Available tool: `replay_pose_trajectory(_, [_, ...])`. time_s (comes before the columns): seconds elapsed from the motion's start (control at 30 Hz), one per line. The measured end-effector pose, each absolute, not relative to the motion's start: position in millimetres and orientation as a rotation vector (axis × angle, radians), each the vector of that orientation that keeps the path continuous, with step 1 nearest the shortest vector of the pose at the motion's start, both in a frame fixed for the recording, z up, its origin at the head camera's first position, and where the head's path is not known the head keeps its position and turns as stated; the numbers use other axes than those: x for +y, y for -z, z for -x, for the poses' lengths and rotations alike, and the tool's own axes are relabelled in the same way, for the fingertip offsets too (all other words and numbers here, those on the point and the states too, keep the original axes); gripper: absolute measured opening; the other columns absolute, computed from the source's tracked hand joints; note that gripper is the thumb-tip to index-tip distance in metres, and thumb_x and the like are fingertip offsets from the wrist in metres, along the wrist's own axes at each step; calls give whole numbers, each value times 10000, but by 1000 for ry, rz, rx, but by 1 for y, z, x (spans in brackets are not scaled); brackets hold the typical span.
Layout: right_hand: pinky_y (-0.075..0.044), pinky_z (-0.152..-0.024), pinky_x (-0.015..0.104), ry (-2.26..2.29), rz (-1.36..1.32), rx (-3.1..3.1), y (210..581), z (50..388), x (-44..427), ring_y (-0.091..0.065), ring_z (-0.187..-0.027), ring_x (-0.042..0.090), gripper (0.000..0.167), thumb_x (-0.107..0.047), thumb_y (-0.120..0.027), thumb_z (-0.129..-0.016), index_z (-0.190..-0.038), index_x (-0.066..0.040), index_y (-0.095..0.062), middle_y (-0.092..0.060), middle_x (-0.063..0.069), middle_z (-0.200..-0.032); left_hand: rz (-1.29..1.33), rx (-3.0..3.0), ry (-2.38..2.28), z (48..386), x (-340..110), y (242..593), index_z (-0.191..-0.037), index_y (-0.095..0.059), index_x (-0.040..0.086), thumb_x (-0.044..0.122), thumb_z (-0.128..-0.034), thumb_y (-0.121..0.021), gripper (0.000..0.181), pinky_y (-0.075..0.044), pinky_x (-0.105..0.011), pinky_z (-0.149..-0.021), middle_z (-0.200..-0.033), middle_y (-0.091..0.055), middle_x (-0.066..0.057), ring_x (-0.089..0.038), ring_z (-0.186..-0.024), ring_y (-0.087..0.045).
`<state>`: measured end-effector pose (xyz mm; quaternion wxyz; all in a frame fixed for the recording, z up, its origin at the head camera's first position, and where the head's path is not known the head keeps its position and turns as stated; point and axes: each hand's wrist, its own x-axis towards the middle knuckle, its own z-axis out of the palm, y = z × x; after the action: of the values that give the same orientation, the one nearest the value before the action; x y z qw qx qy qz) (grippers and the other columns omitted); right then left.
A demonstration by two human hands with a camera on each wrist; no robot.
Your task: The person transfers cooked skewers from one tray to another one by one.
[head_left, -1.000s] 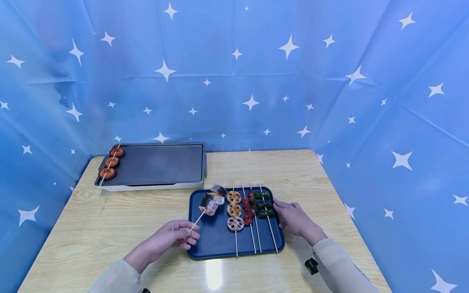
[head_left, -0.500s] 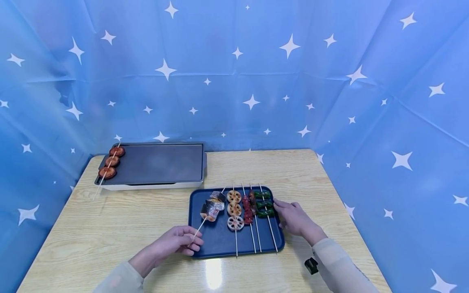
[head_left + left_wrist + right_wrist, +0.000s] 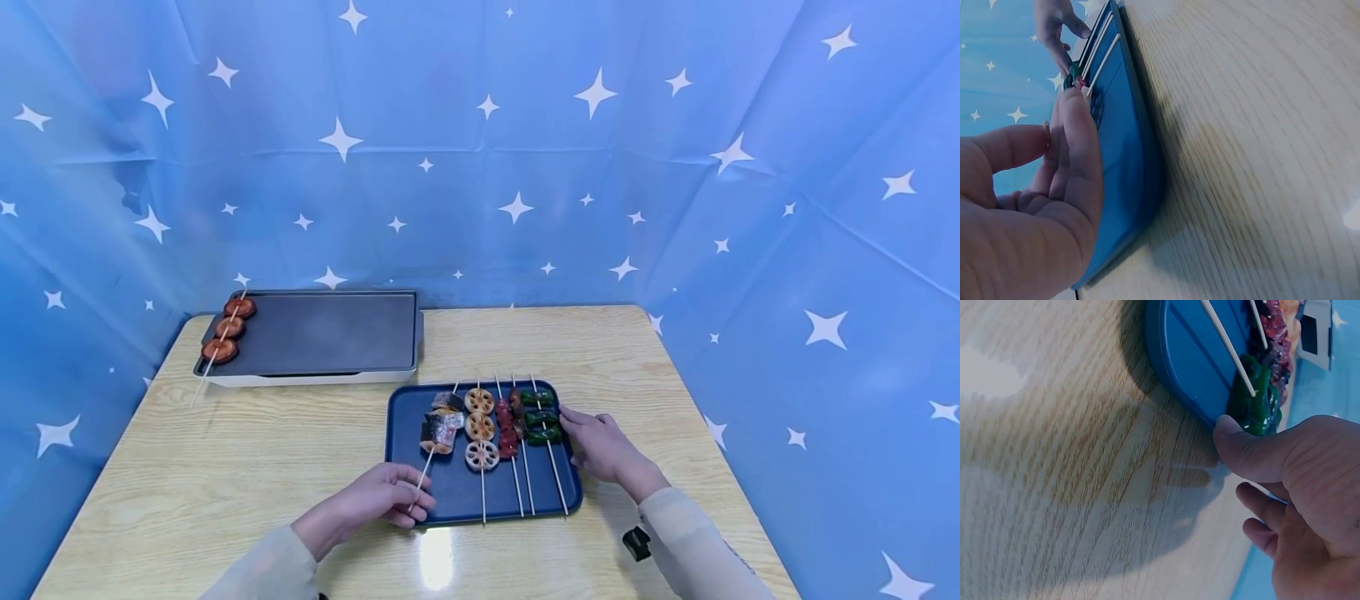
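My left hand (image 3: pixel 386 493) pinches the lower stick of a fish skewer (image 3: pixel 442 425), whose silvery-skinned chunks are over the left half of a dark blue tray (image 3: pixel 450 504). To the right of it lie a lotus root skewer (image 3: pixel 482 455), a red meat skewer (image 3: pixel 507 433), a brown skewer (image 3: pixel 517 414) partly covered by its neighbour, and a green pepper skewer (image 3: pixel 542 419). My right hand (image 3: pixel 603 450) rests against the tray's right edge. Its thumb (image 3: pixel 1230 434) touches the rim beside the peppers, with the other fingers loosely bent outside the tray.
A flat black griddle (image 3: pixel 330 333) with a pale base stands at the back left of the wooden table (image 3: pixel 247 450). Across its left end lies a skewer of round brown slices (image 3: pixel 229 327), the stick overhanging the front. A blue starry curtain (image 3: pixel 450 208) surrounds the table.
My left hand has moved right and slightly toward me, bringing the fish skewer down, more upright in view and nearer the lotus root. The right hand has stayed at the tray's edge.
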<state>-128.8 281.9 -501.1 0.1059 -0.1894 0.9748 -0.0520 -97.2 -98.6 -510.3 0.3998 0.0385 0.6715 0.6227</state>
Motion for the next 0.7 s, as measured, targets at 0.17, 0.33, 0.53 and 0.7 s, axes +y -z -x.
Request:
replay_pose_trajectory(0.17, [-411,-1006,540,147,555,2870,501,129,282,-465,-1353,326,674,-115,-778,-814,-1401,26,-481,-381,174,-1540,-63,1742,-1563,98,-91,511,-1192,-573,-107,98,-958,-520,316,-605,-250,-662,-999,-739,-119,-83,-754,-679])
replay_pose_trajectory(0.33, [-412,-1004,546,147,558,2869,501,129,282,-469,-1350,328,670,-117,-778,-814,-1399,27,-484,-383,176,-1538,-34,1778,-1565,97,-86,511,-1151,-596,-120,79,-974,-508,280,-599,-231,-642,-949,-745,-120,-67,-720,-675])
replay_pose_trajectory(0.53, [-414,-997,561,156,569,2870,500,129,282,-476,-1341,331,664,-115,-781,-807,-1388,32,-495,-391,183,-1531,6,1805,-1604,93,-78,511,-1130,-583,-156,11,-960,-490,257,-597,-219,-644,-923,-742,-153,-70,-710,-674])
replay_pose_trajectory(0.7, [-413,-993,554,152,564,2871,501,130,282,-469,-1346,329,669,-115,-781,-807,-1393,29,-491,-386,179,-1536,23,1787,-1634,88,-71,510,-1122,-565,-160,22,-970,-494,247,-600,-211,-644,-919,-741,-165,-76,-715,-683])
